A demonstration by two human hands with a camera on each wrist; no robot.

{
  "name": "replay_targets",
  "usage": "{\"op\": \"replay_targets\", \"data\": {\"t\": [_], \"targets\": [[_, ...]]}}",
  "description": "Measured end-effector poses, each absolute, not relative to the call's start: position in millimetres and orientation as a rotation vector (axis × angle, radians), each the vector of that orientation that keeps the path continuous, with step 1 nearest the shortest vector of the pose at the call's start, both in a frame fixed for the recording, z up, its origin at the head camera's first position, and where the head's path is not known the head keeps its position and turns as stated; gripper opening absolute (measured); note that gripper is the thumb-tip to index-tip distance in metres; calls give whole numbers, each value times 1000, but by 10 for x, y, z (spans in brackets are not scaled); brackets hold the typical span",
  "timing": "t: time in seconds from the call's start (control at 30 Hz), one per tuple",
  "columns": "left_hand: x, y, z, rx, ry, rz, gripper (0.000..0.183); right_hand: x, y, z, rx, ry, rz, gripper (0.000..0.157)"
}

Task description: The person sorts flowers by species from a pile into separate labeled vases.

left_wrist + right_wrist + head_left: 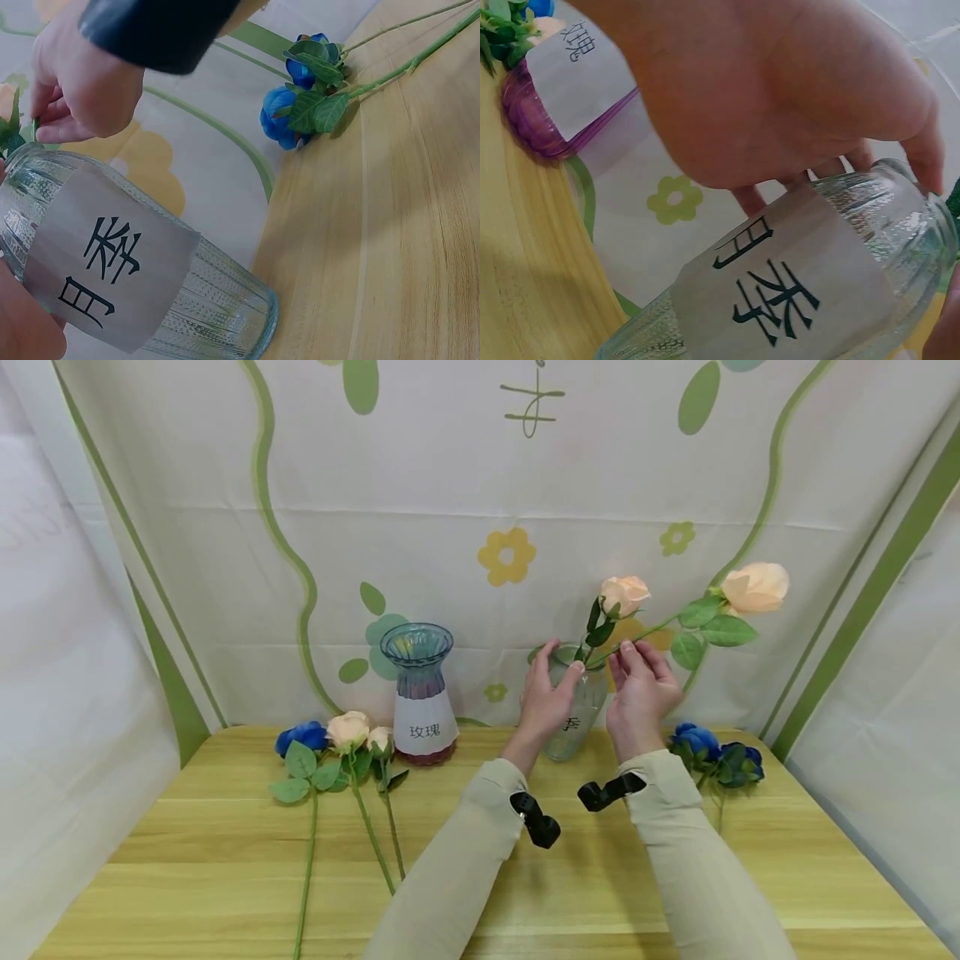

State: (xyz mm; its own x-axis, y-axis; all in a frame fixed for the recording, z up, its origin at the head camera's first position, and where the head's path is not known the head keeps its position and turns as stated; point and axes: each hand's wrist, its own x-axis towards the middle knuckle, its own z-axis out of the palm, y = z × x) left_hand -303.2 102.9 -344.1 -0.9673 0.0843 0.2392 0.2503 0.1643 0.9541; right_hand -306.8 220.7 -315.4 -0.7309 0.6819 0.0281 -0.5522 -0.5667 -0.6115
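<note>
My left hand [546,697] grips a clear ribbed glass vase [588,703] near its neck, fingers behind the glass and thumb by the rim. The vase stands on the table with a white paper label [112,255] on its side. A peach rose [624,595] with dark green leaves rises from its mouth. Close to the rim on the right, my right hand [643,693] pinches the green stem of a second peach rose [753,587]. That rose leans far to the right, its stem's lower end at the vase mouth.
A blue-and-purple labelled vase [425,727] stands left on the wooden table [225,852]. Beside it lie a blue rose [302,737], a peach rose [347,729] and a smaller peach rose [380,741]. Blue roses [696,742] lie at the right. A patterned cloth [420,468] hangs behind.
</note>
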Motion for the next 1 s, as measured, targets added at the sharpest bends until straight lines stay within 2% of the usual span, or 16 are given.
{"op": "replay_targets", "data": {"t": [0.4,0.6,0.77,1.0], "targets": [[-3034,1066,-3452,-338,-2275,-1936,65,-3139,2048,-3346,-310,-977,2090,11],[-3059,1043,-3454,-330,-2273,-1927,65,-3120,1973,-3374,-327,-960,2120,19],[-3067,1025,-3452,-324,-2275,-1924,66,-3072,1954,-3384,-325,-953,2179,19],[-3041,1018,-3451,-341,-2273,-1939,66,-2960,2031,-3546,-319,-1060,2218,27]]}}
